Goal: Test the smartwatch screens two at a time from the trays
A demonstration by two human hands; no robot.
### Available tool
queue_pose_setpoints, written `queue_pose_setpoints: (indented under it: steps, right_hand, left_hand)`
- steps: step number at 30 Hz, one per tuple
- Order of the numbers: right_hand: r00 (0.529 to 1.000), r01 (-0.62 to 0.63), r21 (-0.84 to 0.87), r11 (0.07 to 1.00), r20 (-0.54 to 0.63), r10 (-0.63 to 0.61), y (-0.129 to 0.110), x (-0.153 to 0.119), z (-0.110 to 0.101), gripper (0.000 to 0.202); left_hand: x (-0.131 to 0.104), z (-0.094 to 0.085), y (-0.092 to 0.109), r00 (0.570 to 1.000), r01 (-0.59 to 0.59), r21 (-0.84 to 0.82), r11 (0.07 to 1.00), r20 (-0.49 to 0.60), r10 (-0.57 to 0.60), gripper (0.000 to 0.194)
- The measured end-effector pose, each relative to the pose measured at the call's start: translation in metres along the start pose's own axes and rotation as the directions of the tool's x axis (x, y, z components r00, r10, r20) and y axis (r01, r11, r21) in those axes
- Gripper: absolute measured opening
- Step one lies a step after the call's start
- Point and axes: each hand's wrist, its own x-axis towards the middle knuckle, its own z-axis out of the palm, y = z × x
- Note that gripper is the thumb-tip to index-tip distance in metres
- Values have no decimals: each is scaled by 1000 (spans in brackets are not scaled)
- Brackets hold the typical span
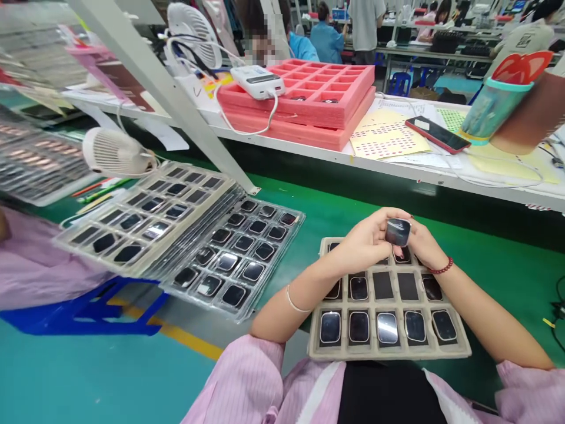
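Note:
A dark, glossy smartwatch face (398,232) with rounded corners is held up between my two hands, above the back row of a beige tray. My left hand (369,237) has its fingers closed on the left side of the watch face. On the opposite edge, my right hand (424,244) grips it too, its fingertips partly hidden. Below them, the beige compartment tray (391,351) carries several similar watch faces, such as a bright one (387,327) in the front row. Two middle-row compartments show only dark lining (383,286). My hands cover much of the back row.
To the left lie a clear plastic tray (247,311) of watch faces and another beige tray (59,238). A white fan (115,152) stands behind them. The shelf (304,147) ahead bears red foam trays (359,88), a phone (436,134) and a cup (497,109). A pink sleeve (39,259) shows at left.

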Motion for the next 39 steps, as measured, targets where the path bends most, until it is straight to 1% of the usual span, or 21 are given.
queue_pose_setpoints:
  steps: [3, 6, 8, 9, 11, 14, 16, 18, 20, 22, 24, 25, 26, 27, 32, 33, 37, 39]
  right_hand:
    - [1000, -17, 77, 997, -7, 17, -5, 2, -2, 39]
    - [1000, -10, 88, 996, 18, 8, -5, 3, -3, 41]
    - [1000, 0, 73, 997, 21, -2, -4, 2, -2, 42]
    - [1000, 5, 64, 998, 16, -6, -4, 2, -2, 42]
    - [1000, 10, 47, 999, -6, -10, -3, 0, -1, 43]
    - [999, 24, 44, 999, -34, -23, -2, -2, 1, 45]
    - [999, 49, 66, 997, -27, -47, -1, -3, 0, 46]
    - [997, 71, 84, 994, -6, -70, -1, -5, 0, 43]
    - [998, 54, 97, 994, 13, -55, -1, -6, -1, 38]
    - [999, 9, 90, 996, 31, -12, -1, -8, -2, 36]
    - [999, -16, 63, 998, 51, 13, 1, -9, -2, 36]
    - [998, -14, 42, 999, 60, 12, 2, -9, -2, 36]
    - [998, -7, 23, 1000, 66, 5, 3, -10, -2, 36]
    - [997, 2, 11, 1000, 71, -3, 4, -10, -1, 36]
    - [995, 24, -7, 1000, 95, -23, 7, -10, -1, 35]
    - [995, 26, -8, 1000, 96, -25, 7, -10, -1, 35]
    - [995, 26, -10, 1000, 99, -25, 7, -10, -2, 35]
    - [995, 25, -10, 1000, 99, -24, 6, -11, -1, 36]
  left_hand:
    - [13, -5, -11, 1000, 21, 31, 999, -16, -20, 57]
    - [15, -4, -13, 999, 40, 25, 999, -28, -39, 57]
    - [16, -4, -12, 998, 62, -14, 998, -25, -63, 57]
    - [18, -5, -11, 996, 87, -55, 995, -9, -88, 57]
    - [23, -7, -10, 985, 169, -180, 969, 61, -160, 57]
    - [31, -11, -6, 956, 285, -365, 886, 179, -234, 58]
    - [31, -10, -2, 944, 319, -422, 849, 219, -246, 57]
    - [25, -5, 4, 929, 347, -439, 829, 280, -241, 56]
    - [12, 3, 10, 893, 393, -439, 808, 393, -221, 55]
    - [-3, 10, 18, 824, 466, -408, 785, 522, -218, 56]
    - [-15, 15, 27, 743, 542, -345, 767, 623, -245, 58]
    - [-20, 16, 31, 713, 567, -318, 760, 651, -260, 60]
    - [-23, 17, 34, 692, 585, -297, 755, 668, -274, 62]
    - [-24, 16, 37, 681, 596, -283, 751, 674, -286, 65]
    - [-25, 15, 40, 651, 615, -240, 751, 692, -312, 75]
    - [-25, 15, 40, 652, 612, -237, 754, 691, -312, 76]
    - [-26, 16, 38, 689, 585, -270, 765, 663, -294, 78]
    - [-26, 15, 40, 687, 588, -265, 764, 661, -300, 76]
